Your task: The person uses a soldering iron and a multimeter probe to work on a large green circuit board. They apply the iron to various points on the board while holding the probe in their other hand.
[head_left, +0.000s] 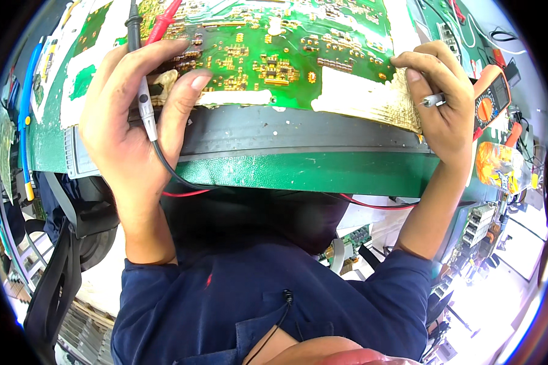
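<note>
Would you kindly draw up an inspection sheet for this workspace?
Surface: green bench; dark grey panel on it, dotted with pale specks.
Work items: large green circuit board with pale patches; orange multimeter at right.
Left grip: left hand, over the board, holds a black-and-grey probe; red probe beside its fingers.
Right grip: right hand, at the board's right edge, holds a small grey cylindrical item.
Clutter: clear bag with orange contents at right.
Cables: black lead from the held probe; red lead below the bench edge.
Surroundings: black chair at left.
</note>
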A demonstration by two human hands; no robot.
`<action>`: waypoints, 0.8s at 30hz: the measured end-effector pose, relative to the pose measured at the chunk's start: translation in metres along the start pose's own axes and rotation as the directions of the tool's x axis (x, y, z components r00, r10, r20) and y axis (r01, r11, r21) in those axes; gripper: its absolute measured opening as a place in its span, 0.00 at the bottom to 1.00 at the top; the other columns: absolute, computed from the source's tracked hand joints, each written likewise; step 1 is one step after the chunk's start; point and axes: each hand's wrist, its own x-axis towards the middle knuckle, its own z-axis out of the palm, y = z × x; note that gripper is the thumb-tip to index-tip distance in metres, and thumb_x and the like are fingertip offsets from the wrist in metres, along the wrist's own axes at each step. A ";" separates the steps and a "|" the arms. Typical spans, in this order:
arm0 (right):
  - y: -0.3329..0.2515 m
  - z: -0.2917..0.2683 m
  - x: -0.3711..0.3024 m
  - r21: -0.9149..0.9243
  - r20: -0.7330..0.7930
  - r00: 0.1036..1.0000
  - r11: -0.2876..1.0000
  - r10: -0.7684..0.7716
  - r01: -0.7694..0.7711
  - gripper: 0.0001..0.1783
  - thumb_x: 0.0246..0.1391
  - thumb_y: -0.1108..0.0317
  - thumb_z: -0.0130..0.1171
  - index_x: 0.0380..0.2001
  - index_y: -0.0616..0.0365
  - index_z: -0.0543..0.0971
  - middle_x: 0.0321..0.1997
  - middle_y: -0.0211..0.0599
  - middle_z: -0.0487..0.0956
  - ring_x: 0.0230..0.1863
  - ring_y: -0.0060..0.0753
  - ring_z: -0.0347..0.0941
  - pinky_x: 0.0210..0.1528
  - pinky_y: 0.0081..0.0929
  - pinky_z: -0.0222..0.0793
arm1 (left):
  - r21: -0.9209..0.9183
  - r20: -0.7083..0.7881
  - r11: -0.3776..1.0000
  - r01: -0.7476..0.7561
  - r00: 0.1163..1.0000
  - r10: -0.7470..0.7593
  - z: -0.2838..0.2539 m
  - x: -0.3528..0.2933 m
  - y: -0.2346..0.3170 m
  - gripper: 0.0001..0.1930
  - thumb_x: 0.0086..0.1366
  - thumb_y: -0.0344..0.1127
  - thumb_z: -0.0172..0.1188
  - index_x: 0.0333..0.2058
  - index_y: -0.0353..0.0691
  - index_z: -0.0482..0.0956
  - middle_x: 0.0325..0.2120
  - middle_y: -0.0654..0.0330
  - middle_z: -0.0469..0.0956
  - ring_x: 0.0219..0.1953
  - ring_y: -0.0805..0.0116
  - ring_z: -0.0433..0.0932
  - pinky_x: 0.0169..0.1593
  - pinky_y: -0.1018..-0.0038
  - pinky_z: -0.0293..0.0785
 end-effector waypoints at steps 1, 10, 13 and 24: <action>0.001 0.003 0.001 0.000 0.010 1.000 1.000 0.001 -0.001 0.10 0.53 0.82 0.56 0.37 0.63 0.82 0.31 0.37 0.73 0.31 0.31 0.72 0.36 0.26 0.67 | 0.009 -0.002 1.000 0.011 1.000 -0.011 -0.001 -0.002 0.001 0.13 0.57 0.27 0.69 0.42 0.31 0.82 0.35 0.55 0.80 0.37 0.69 0.78 0.44 0.77 0.73; -0.015 0.005 0.015 -0.070 0.053 0.999 0.998 0.001 0.003 0.06 0.52 0.81 0.48 0.33 0.68 0.73 0.29 0.40 0.70 0.29 0.33 0.66 0.34 0.26 0.62 | 0.006 -0.010 1.000 -0.016 1.000 0.016 0.000 0.001 0.001 0.13 0.58 0.27 0.69 0.41 0.32 0.83 0.32 0.57 0.79 0.34 0.70 0.77 0.41 0.79 0.71; -0.034 0.009 0.022 0.006 0.049 0.999 1.000 -0.015 0.015 0.05 0.50 0.80 0.48 0.32 0.67 0.71 0.28 0.40 0.68 0.27 0.34 0.64 0.33 0.26 0.61 | 0.005 -0.031 0.999 -0.031 0.999 0.031 0.001 0.000 0.000 0.12 0.58 0.28 0.69 0.41 0.32 0.83 0.31 0.57 0.78 0.34 0.70 0.77 0.41 0.79 0.71; -0.013 0.008 0.027 -0.209 0.158 0.984 0.977 0.078 -0.044 0.06 0.48 0.77 0.48 0.32 0.66 0.69 0.28 0.45 0.66 0.28 0.47 0.64 0.35 0.32 0.62 | -0.008 -0.032 0.999 -0.048 0.998 0.048 0.001 0.000 -0.001 0.12 0.58 0.28 0.69 0.41 0.32 0.83 0.31 0.57 0.79 0.34 0.70 0.78 0.41 0.78 0.72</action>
